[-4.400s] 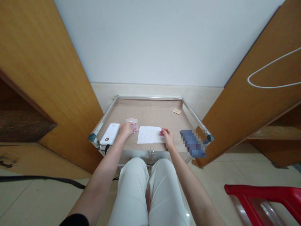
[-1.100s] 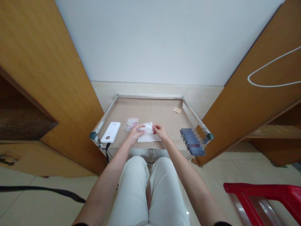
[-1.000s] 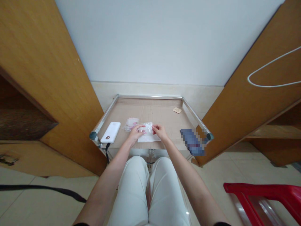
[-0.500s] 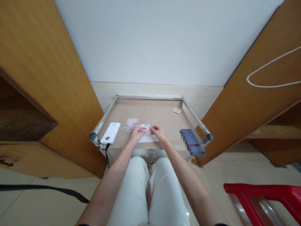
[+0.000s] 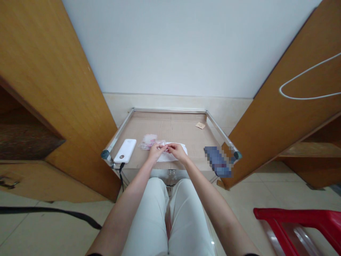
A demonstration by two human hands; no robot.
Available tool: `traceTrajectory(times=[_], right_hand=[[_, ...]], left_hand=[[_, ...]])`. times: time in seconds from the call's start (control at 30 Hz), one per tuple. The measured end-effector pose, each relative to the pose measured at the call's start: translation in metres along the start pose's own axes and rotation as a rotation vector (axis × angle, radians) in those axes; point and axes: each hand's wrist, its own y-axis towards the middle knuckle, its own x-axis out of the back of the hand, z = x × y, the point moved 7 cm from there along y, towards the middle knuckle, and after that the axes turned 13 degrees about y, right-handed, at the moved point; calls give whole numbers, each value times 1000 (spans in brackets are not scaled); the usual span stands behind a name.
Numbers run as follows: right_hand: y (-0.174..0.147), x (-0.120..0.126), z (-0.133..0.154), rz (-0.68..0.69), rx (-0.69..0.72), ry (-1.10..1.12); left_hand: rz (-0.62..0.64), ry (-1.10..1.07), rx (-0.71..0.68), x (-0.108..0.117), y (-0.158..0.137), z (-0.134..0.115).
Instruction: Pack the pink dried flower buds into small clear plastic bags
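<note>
My left hand (image 5: 155, 152) is closed in a pinch on a small clear plastic bag (image 5: 161, 142), part of which shows above its fingers. My right hand (image 5: 179, 152) is closed too, its fingertips meeting those of the left; whatever they pinch is hidden. Beneath both hands lies a white sheet (image 5: 168, 157). Just left of the left hand is a loose pile of clear plastic bags (image 5: 148, 141) with pink-red marks.
A white power bank (image 5: 125, 150) with a dark strap lies at the left of the cardboard-lined table (image 5: 170, 124). A metal rail (image 5: 170, 110) edges it. A tan card (image 5: 200, 125) and a blurred dark blue item (image 5: 217, 160) are at right. A red stool (image 5: 298, 215) stands on the floor.
My right hand has moved left, so the fingertips of both hands now meet. More of the white sheet's right side shows.
</note>
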Motion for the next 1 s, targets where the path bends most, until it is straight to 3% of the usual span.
traceTrajectory(times=[0.5, 1.0], right_hand=[[0, 0, 4, 3, -5, -72], [2, 3, 0, -51, -19, -217]], left_hand=[[53, -147, 94, -6, 0, 9], [82, -152, 126, -11, 0, 16]])
